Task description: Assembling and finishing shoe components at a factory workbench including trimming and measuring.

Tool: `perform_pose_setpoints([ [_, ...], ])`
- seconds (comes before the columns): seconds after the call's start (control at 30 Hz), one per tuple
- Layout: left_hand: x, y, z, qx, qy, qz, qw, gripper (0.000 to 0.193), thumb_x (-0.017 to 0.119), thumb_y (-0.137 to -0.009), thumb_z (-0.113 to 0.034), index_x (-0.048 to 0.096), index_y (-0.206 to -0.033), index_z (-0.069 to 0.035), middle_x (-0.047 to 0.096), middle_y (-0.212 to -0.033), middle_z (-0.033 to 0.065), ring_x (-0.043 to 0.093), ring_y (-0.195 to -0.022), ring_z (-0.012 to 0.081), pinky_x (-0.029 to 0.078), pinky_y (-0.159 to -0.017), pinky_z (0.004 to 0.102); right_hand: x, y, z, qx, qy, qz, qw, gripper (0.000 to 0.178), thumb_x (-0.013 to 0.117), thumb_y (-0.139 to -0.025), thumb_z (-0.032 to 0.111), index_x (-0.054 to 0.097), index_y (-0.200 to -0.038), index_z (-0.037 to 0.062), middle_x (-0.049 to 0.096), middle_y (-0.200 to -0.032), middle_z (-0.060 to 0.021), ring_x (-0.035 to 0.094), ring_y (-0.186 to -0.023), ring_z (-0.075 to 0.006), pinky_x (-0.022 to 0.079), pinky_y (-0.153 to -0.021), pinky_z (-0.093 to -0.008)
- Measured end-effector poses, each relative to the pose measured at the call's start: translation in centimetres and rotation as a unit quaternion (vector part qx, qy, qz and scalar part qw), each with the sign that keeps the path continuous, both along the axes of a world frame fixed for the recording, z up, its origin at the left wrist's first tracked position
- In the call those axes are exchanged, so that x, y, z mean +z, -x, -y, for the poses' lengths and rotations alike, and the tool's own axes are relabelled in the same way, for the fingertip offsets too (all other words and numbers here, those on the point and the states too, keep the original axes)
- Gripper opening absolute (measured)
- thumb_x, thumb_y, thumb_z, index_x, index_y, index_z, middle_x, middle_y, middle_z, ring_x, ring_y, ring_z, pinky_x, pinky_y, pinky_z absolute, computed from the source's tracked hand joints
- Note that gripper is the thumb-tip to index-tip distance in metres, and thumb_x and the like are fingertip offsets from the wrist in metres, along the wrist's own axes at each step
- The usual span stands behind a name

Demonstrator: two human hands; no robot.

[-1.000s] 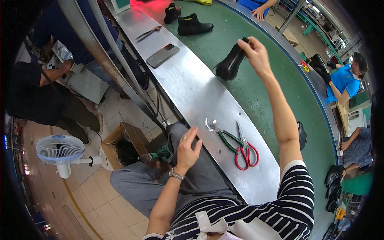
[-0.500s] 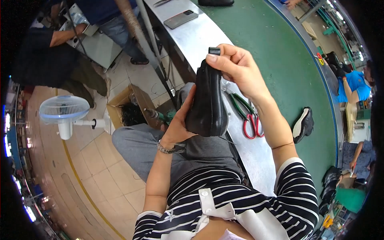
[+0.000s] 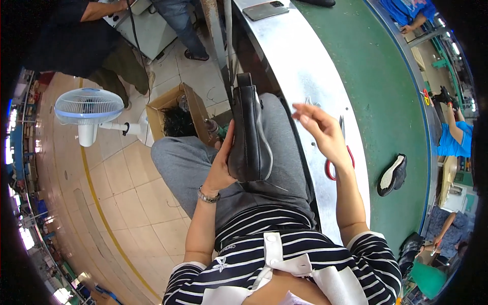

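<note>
My left hand [image 3: 221, 170] is wrapped round the lower left side of a black leather shoe upper [image 3: 249, 137]. The upper stands on end above my lap, its seam toward me and a small loop tab [image 3: 244, 80] at its top. Off to its right, my right hand [image 3: 320, 129] is apart from it with fingers spread and nothing in them. That hand hovers over the metal ledge [image 3: 290, 61]. Below its wrist lie red-handled scissors [image 3: 329, 172], partly covered by my forearm.
A phone [image 3: 265, 10] lies at the ledge's far end. Beyond the ledge runs a green belt [image 3: 366, 101] with a black-and-white shoe [image 3: 392, 175]. On the floor to the left are a cardboard box [image 3: 197, 108] of black scraps and a fan [image 3: 89, 107]. Other people work nearby.
My right hand has let go of the loop tab and moved right, its fingers opening. My left hand has lowered the shoe upper a little and shifted it left.
</note>
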State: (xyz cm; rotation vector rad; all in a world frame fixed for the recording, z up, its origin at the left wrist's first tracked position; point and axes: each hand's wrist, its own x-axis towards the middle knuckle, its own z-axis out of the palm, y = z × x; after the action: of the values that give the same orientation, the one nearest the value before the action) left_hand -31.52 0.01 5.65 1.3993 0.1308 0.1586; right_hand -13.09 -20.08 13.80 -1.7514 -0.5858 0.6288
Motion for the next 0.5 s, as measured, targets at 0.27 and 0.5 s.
perform_pose_setpoints([
  [0.27,-0.4,4.7,0.5,0.047,-0.009,-0.043,0.998,0.121,0.087,-0.063,-0.006,0.009,-0.155,-0.006,0.02,-0.159,0.0109,0.03,-0.141,0.0177,0.026,-0.114,0.0314,-0.3,2.8,0.0,0.073,0.117,0.126,0.982,0.049,0.066,-0.091,0.026,0.055,-0.133,0.0042,0.06,-0.126,-0.0209,0.058,-0.116,-0.0319,0.046,-0.098,-0.0401],
  [0.5,1.0,10.5,-1.5,0.192,0.227,-0.218,0.93,0.073,0.077,-0.082,-0.026,0.041,-0.139,0.001,0.055,-0.129,0.0109,0.054,-0.115,0.0198,0.044,-0.098,0.0331,-7.6,0.1,6.1,-0.075,0.412,0.339,0.842,0.063,0.066,-0.088,0.024,0.042,-0.143,0.0039,0.051,-0.125,-0.026,0.051,-0.117,-0.0405,0.042,-0.1,-0.0456],
])
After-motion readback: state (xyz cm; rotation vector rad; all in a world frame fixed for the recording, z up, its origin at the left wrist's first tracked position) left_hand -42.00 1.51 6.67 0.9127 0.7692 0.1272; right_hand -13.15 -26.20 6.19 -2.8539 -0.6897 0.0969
